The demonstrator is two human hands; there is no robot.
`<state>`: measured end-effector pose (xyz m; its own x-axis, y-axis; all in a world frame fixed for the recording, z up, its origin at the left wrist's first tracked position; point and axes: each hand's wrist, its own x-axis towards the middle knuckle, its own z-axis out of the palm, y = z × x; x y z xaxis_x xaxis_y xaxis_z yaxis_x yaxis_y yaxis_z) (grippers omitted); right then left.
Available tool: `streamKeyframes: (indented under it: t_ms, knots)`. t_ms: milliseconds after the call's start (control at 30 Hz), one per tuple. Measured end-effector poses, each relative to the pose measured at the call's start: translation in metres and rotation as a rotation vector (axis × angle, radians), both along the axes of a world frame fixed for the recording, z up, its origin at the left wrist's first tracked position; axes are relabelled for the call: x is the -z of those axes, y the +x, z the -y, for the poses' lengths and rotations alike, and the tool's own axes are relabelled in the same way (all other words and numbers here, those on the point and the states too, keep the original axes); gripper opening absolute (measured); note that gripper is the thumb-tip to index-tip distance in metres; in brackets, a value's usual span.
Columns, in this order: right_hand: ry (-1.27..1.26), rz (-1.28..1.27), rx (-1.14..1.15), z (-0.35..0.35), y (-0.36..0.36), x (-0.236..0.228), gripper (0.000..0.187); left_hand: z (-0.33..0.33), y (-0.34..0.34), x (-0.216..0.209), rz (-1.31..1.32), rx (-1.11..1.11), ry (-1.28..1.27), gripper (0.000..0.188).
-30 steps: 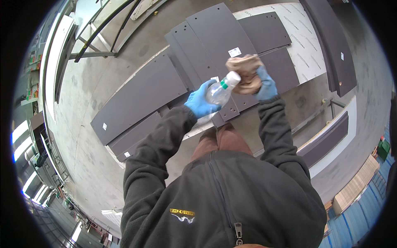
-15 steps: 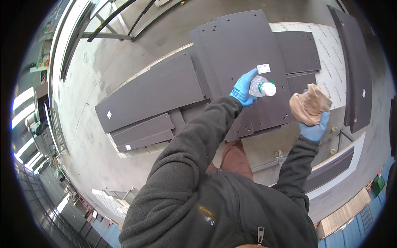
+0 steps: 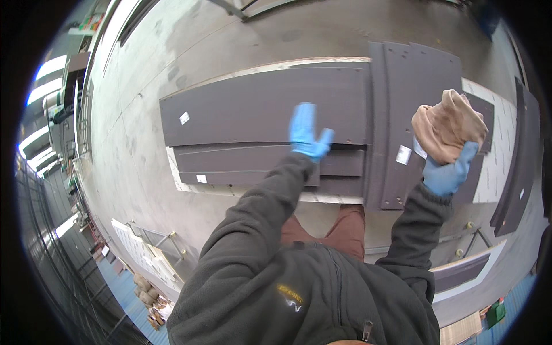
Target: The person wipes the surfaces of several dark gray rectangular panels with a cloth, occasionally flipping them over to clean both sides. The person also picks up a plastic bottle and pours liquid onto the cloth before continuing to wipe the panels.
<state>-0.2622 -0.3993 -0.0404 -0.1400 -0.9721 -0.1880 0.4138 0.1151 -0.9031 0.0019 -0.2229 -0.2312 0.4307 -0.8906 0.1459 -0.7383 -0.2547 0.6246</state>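
Gone from my left hand [image 3: 307, 135] is the bottle; it's spread open on the long panel [image 3: 259, 109], which runs left-right. Right hand [image 3: 448, 172] grips the rag [image 3: 445, 126], well right.

Two hands show, both in blue gloves: the left hand [image 3: 306, 133] and the right hand [image 3: 448, 172]. One crumpled tan cloth [image 3: 445, 123] is in view. At least five dark grey panels lie on the floor: one long panel [image 3: 259, 109], two narrower strips [image 3: 241, 164] below it, one wide panel [image 3: 414, 86], and one at the far right [image 3: 520, 155]. Three small white labels [image 3: 184, 118] show on them.
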Motion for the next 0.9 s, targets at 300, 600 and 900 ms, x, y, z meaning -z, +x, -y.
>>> streamKeyframes:
  t_ms: [300,600,900]
  knots:
    - [-0.89,-1.75,-0.219,-0.02,0.212,0.261,0.043,-0.253,0.37,0.048,0.297,-0.498,0.62,0.105]
    - [-1.08,-1.554,-0.82,-0.2,0.59,0.294,0.075,-0.282,0.395,0.072,0.137,-0.465,0.467,0.11]
    - [-1.537,-1.274,-1.148,-0.398,0.898,0.273,0.062,-0.31,0.389,0.111,-0.185,-0.378,0.456,0.079]
